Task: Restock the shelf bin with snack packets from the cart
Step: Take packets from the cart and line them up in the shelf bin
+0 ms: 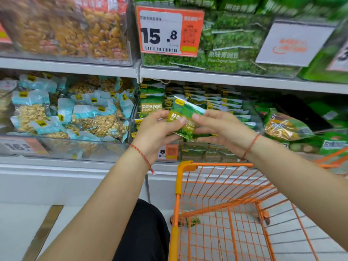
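Shelf [226,80] carries the clear bin [252,117], rows of green packets standing on edge. Orange cart [180,178] below, one packet left [193,221] near its front corner. Left hand [156,132] and right hand [222,129] pinch a pea packet [185,117] above the bin's front edge, likely squaring it for slotting.

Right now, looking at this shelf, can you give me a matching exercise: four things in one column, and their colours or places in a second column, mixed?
Things:
1. green pea packet
2. cart
3. price tag 15.8
4. nut packets

Places or colours:
A. orange wire, below the hands
B. pale blue tops, in the bin at left
C. held between the left hand and right hand
D. on the front of the upper bin

Pairs: 1-C, 2-A, 3-D, 4-B
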{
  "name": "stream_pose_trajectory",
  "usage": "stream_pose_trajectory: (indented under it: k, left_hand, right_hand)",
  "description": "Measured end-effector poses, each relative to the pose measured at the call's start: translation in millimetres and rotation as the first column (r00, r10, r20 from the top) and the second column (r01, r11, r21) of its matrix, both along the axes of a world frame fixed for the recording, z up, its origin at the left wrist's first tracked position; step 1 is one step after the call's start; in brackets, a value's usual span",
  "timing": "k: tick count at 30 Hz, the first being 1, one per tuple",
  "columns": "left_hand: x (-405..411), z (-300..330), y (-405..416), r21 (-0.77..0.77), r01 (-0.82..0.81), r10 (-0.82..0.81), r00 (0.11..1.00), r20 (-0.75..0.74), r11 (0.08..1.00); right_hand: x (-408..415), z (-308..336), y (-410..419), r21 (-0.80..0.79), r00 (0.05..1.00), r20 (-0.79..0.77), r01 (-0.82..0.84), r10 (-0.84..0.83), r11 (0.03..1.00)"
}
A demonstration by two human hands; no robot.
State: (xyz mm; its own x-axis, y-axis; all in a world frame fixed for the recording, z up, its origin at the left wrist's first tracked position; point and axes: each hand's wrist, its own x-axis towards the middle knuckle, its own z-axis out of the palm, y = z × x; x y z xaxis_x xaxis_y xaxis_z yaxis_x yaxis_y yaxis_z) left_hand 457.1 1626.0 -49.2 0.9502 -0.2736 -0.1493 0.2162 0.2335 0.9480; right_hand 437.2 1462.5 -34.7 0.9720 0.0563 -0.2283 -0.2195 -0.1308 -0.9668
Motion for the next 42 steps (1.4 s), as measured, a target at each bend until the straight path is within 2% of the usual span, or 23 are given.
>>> stream_pose_trajectory:
  k: [3, 4, 5, 6, 7, 8, 9, 10, 12, 13, 14, 16, 17, 19, 24, 28, 33, 35, 36, 38, 40, 42]
  left_hand:
    - [0.1, -5.6, -4.3, 0.05, -0.023, 0.022, 0.999, 0.025, 0.998]
    - [2.0, -8.6, -3.3, 0.128, -0.07, 0.059, 0.994, 0.09, 0.989]
    - [6.5, -12.8, -0.9, 0.249, -0.175, 0.12, 0.968, 0.22, 0.952]
    - [11.0, -16.7, 3.3, 0.379, -0.32, 0.16, 0.904, 0.397, 0.868]
    - [15.1, -20.5, 8.6, 0.474, -0.469, 0.144, 0.807, 0.572, 0.745]
    - [19.3, -25.2, 14.3, 0.517, -0.591, 0.088, 0.707, 0.702, 0.62]
    - [25.7, -31.6, 19.9, 0.531, -0.664, 0.029, 0.638, 0.769, 0.527]
    - [32.4, -37.9, 24.8, 0.555, -0.688, -0.024, 0.618, 0.786, 0.467]
    - [44.3, -47.9, 28.3, 0.655, -0.666, -0.108, 0.667, 0.737, 0.358]
    - [49.5, -52.7, 27.3, 0.699, -0.642, -0.134, 0.699, 0.702, 0.314]
    - [52.7, -56.3, 25.6, 0.72, -0.63, -0.148, 0.714, 0.684, 0.292]
    - [56.1, -62.1, 23.3, 0.704, -0.651, -0.141, 0.698, 0.702, 0.284]
    - [57.1, -64.9, 22.6, 0.679, -0.679, -0.133, 0.673, 0.728, 0.281]
    - [58.4, -69.7, 22.3, 0.633, -0.726, -0.124, 0.625, 0.77, 0.269]
    - [60.4, -73.6, 21.3, 0.598, -0.764, -0.138, 0.583, 0.801, 0.241]
    - [60.9, -76.1, 19.9, 0.579, -0.782, -0.136, 0.563, 0.815, 0.229]
    - [61.6, -75.7, 19.3, 0.568, -0.796, -0.143, 0.549, 0.823, 0.212]
    - [61.8, -75.9, 19.3, 0.569, -0.796, -0.146, 0.55, 0.822, 0.205]
    - [62.0, -76.5, 19.6, 0.57, -0.796, -0.147, 0.551, 0.821, 0.2]
    - [62.1, -77.4, 20.4, 0.57, -0.796, -0.149, 0.55, 0.822, 0.203]
    - [60.9, -76.8, 21.3, 0.59, -0.774, -0.147, 0.572, 0.807, 0.228]
    - [58.7, -74.8, 23.4, 0.604, -0.75, -0.136, 0.591, 0.795, 0.269]
  right_hand:
    - [-1.6, -7.6, 4.6, -0.018, 1.0, 0.005, 0.031, -0.031, 0.999]
    - [1.0, -6.5, 4.9, -0.072, 0.998, 0.036, 0.063, -0.06, 0.995]
    - [6.1, -4.7, 4.1, -0.131, 0.994, 0.068, 0.097, -0.089, 0.987]
    - [13.2, -2.7, 2.4, -0.18, 0.989, 0.094, 0.132, -0.117, 0.975]
    - [22.1, -0.7, 0.2, -0.214, 0.983, 0.109, 0.17, -0.149, 0.962]
    - [32.2, 0.9, -1.5, -0.239, 0.977, 0.107, 0.204, -0.183, 0.949]
    - [43.3, 3.1, -2.4, -0.232, 0.974, 0.092, 0.225, -0.208, 0.946]
    - [54.5, 4.9, -3.0, -0.201, 0.969, 0.076, 0.245, -0.234, 0.949]
    - [80.3, 5.2, -1.7, -0.144, 0.957, 0.07, 0.29, -0.283, 0.946]
    - [95.2, 3.4, -1.2, -0.204, 0.951, 0.088, 0.308, -0.296, 0.929]
    - [107.7, 3.5, 0.4, -0.35, 0.956, 0.1, 0.293, -0.276, 0.89]
    - [125.6, 4.2, 5.3, -0.667, 0.975, 0.07, 0.204, -0.212, 0.716]
    - [133.3, 3.8, 7.3, -0.745, 0.979, 0.067, 0.176, -0.19, 0.643]
    - [148.4, -1.3, 8.1, -0.795, 0.985, 0.113, 0.168, -0.129, 0.584]
    - [180.9, -23.7, 10.4, -0.852, 0.979, 0.202, 0.189, -0.028, 0.488]
    - [199.7, -36.1, 8.1, -0.821, 0.963, 0.254, 0.267, -0.096, 0.504]
    - [209.5, -37.0, 7.9, -0.788, 0.983, 0.17, 0.177, -0.068, 0.589]
    - [207.6, -37.4, 8.7, -0.803, 0.984, 0.173, 0.163, -0.037, 0.574]
    - [206.9, -38.4, 8.0, -0.805, 0.981, 0.187, 0.179, -0.044, 0.565]
    - [202.3, -38.8, 6.6, -0.76, 0.973, 0.212, 0.22, -0.087, 0.611]
    - [191.6, -36.4, 5.4, -0.675, 0.956, 0.26, 0.28, -0.135, 0.682]
    - [173.3, -29.6, 3.9, -0.639, 0.928, 0.333, 0.352, -0.166, 0.683]
